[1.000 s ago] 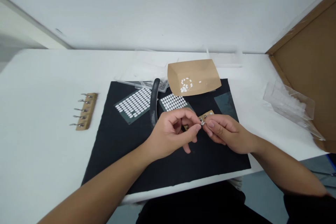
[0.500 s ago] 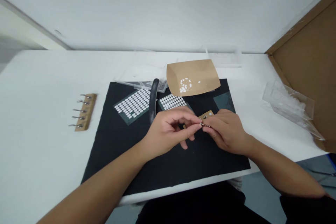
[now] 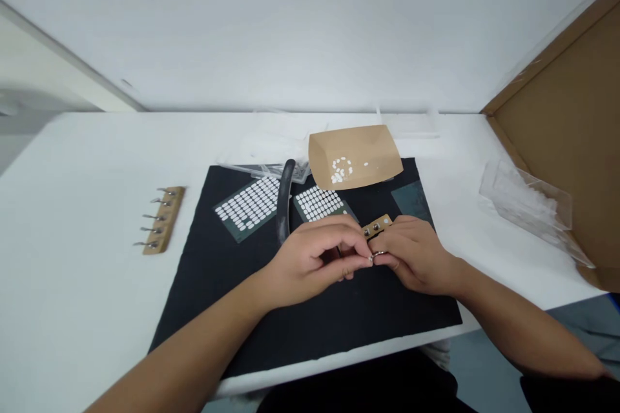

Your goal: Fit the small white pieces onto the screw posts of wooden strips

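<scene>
Between both hands (image 3: pixel 314 261) (image 3: pixel 417 257), apparently a metal piece (image 3: pixel 379 253).

The thin silvery metal piece (image 3: pixel 380 253) gleams; the smooth white tabletop (image 3: pixel 92 297) bears a matt black rectangular mat (image 3: pixel 310 335) along its front edge, a glossy clear plastic box (image 3: pixel 558 199) near its right.

Rack (image 3: pixel 167 222) left of mat (image 3: pixel 290 339); sheets (image 3: pixel 249 206) on mat; board (image 3: pixel 382 223) behind right hand (image 3: pixel 416 255); boxes (image 3: pixel 490 188) right.
</scene>
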Motion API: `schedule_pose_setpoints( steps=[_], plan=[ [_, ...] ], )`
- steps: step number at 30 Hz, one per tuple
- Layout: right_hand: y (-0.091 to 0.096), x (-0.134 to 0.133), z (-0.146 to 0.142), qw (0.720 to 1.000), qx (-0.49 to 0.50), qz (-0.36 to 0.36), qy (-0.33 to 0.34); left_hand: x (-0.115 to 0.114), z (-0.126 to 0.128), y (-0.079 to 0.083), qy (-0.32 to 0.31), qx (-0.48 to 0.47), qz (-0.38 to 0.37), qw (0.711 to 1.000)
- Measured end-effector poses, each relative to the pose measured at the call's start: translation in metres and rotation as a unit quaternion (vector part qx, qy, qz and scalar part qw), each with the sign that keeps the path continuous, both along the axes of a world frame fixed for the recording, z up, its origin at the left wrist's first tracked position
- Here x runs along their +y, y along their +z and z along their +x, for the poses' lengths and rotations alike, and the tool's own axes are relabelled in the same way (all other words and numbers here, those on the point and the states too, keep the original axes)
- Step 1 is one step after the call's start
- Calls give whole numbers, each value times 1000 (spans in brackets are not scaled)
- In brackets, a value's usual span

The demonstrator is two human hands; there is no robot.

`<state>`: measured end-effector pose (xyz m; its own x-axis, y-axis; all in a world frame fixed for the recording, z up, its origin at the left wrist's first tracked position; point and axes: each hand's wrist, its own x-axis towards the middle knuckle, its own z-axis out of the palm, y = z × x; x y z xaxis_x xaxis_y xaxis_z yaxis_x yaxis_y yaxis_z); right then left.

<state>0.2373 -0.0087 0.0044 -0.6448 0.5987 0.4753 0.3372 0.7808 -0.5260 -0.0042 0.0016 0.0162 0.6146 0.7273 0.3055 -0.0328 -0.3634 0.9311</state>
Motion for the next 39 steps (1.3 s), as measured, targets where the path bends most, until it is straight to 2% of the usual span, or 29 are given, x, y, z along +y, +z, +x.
schedule_pose_setpoints(
  steps=[3, 7, 9, 11, 16, 20, 24, 29, 39],
  plan=[
    [1, 0, 1, 999, -11, -34, 7, 1, 0, 0, 21, 38, 128, 991],
    [4, 2, 2, 994, -22, -103, 33, 0, -2, -1, 36, 92, 278, 956],
    [4, 3, 2, 992, -14, -120, 46, -1, -3, -2, 41, 106, 325, 939],
    [3, 3, 1, 994, 5, -104, 39, -1, -3, -5, 49, 104, 343, 932],
    [2, 0, -4, 998, 29, -16, -51, 3, -2, -11, 104, 72, 326, 937],
    [5, -3, -7, 994, 25, 48, -90, 5, -1, -9, 115, 43, 301, 946],
    [4, -3, -7, 991, 12, 82, -107, 4, 2, -8, 130, 27, 240, 962],
    [0, -2, -7, 984, -7, 133, -121, 2, 6, -10, 142, 9, 199, 970],
    [4, -1, -5, 970, -82, 202, -108, -3, 13, -15, 173, -8, 87, 981]
  ],
)
